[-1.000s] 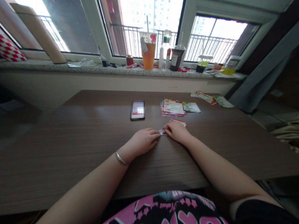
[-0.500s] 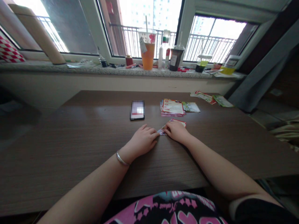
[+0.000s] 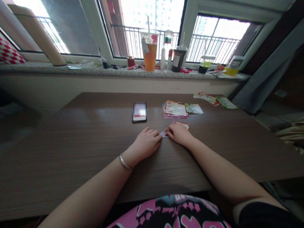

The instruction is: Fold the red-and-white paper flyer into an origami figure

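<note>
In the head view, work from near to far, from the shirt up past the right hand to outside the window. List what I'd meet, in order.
Black-and-pink shirt → right hand → stack of printed papers → dark cup on the windowsill → railing outside.

Red-edged paper (image 3: 186, 125), brown wood-grained table (image 3: 71, 142)

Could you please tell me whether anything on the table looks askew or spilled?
Only the loose printed cards toward the far right of the table look askew, strewn at differing angles, while the card pile nearer the middle is more compact. No spill is visible.
</note>
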`<action>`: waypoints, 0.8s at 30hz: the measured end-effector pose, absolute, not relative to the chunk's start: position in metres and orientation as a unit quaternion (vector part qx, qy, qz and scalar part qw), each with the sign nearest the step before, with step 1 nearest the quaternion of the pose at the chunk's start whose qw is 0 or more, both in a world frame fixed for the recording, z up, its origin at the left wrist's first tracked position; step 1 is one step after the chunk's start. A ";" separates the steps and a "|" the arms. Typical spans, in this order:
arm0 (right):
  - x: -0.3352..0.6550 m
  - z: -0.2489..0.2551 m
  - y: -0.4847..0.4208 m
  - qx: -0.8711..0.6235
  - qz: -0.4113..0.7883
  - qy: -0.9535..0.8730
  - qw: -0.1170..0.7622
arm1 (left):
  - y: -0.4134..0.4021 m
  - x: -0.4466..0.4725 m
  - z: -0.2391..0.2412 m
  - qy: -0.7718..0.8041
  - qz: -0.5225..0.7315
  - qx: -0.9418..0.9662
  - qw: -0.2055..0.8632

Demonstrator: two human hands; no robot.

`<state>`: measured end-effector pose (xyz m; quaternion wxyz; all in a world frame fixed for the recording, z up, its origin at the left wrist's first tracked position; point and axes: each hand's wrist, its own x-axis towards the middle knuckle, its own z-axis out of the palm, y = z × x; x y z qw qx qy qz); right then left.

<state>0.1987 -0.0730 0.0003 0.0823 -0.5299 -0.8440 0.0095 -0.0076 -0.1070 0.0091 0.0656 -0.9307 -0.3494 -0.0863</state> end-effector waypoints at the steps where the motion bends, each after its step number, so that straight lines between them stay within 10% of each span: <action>1: 0.199 0.001 -0.073 -0.530 0.010 -0.844 0.082 | -0.107 -0.007 0.009 -0.350 -0.087 -0.930 0.068; 24: 0.202 0.001 -0.076 -0.541 0.029 -0.836 0.086 | -0.105 -0.017 0.021 -0.367 -0.061 -0.926 0.056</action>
